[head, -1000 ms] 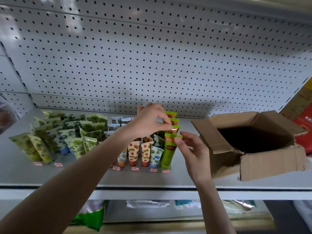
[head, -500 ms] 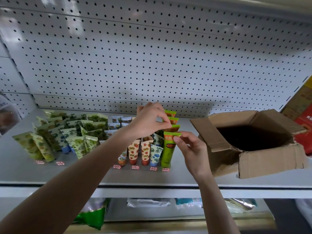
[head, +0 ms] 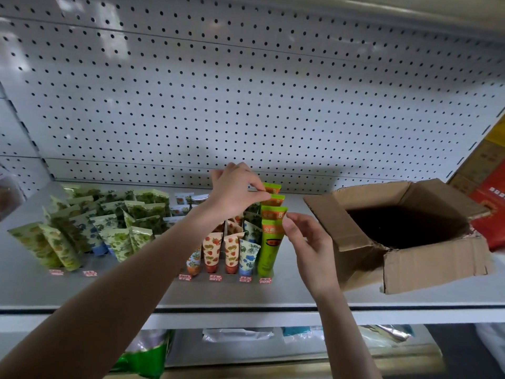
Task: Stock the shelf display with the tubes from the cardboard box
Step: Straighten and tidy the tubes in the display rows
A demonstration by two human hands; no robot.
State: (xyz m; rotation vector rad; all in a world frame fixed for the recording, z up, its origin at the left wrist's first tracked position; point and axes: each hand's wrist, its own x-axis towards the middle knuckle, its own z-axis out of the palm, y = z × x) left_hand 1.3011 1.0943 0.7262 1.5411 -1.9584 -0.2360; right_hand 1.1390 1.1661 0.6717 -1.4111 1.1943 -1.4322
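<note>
Left hand [head: 237, 192]: pinching rear green tube [head: 273, 200].
Right hand [head: 311, 242]: half-curled at front green tube [head: 269, 242], grip unclear.
Risk: nudge toppling row [head: 273, 213] between hands.
</note>
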